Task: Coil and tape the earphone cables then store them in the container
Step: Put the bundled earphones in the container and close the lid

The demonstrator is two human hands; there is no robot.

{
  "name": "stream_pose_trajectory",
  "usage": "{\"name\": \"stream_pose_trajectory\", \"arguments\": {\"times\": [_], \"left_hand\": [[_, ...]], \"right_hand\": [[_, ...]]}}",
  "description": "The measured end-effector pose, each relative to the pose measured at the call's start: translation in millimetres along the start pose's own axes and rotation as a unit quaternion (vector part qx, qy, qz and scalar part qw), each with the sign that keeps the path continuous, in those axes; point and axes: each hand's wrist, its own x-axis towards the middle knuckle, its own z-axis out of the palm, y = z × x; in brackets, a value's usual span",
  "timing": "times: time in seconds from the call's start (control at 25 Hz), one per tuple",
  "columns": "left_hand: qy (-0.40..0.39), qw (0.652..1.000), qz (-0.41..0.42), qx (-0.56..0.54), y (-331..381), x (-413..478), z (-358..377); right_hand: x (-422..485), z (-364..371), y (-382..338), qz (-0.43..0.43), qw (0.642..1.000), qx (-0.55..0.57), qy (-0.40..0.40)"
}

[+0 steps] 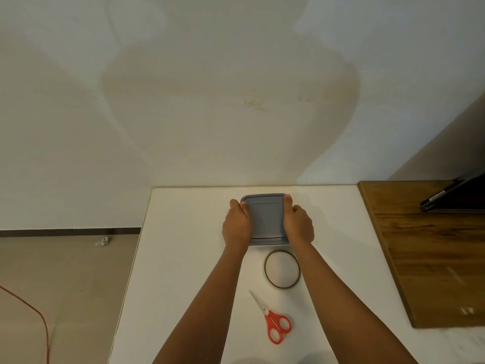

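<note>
A grey container with its grey lid on sits at the far middle of the white table. My left hand grips its left side and my right hand grips its right side, thumbs resting on the lid. Just in front of the container lies a roll of clear tape, flat on the table. Red-handled scissors lie closer to me, blades pointing away to the left. No earphone cables are visible; the inside of the container is hidden by the lid.
A wooden board lies along the table's right side, with a dark device leaning at its far end. A wall stands right behind the table. The floor at left holds a small white scrap and an orange cord.
</note>
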Motion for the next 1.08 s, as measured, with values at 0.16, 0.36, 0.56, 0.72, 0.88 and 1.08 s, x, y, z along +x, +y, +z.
{"name": "stream_pose_trajectory", "arguments": {"times": [0.16,0.36,0.56,0.72,0.88,1.08], "left_hand": [[0.021,1.000,-0.007,-0.001,-1.7,3.5,3.6],[0.049,0.998,-0.013,-0.028,-1.9,3.8,6.5],[0.067,0.997,-0.010,-0.032,-1.1,2.1,7.0],[0.052,0.998,-0.032,-0.008,2.5,-0.4,4.5],[-0.001,0.999,-0.050,-0.022,4.7,-1.6,-4.5],[0.003,0.994,-0.072,-0.084,-0.9,-6.9,-27.2]], "right_hand": [[4.5,1.2,3.8,-0.039,0.999,0.009,0.000],[9.5,5.1,7.5,-0.051,0.998,0.047,-0.003],[7.0,2.8,3.4,-0.073,0.997,0.034,0.012],[4.1,1.9,6.7,-0.041,0.998,0.036,0.004],[6.2,-9.1,-1.3,0.013,0.995,0.035,-0.088],[-18.0,-41.6,32.9,-0.056,0.994,0.080,-0.043]]}}
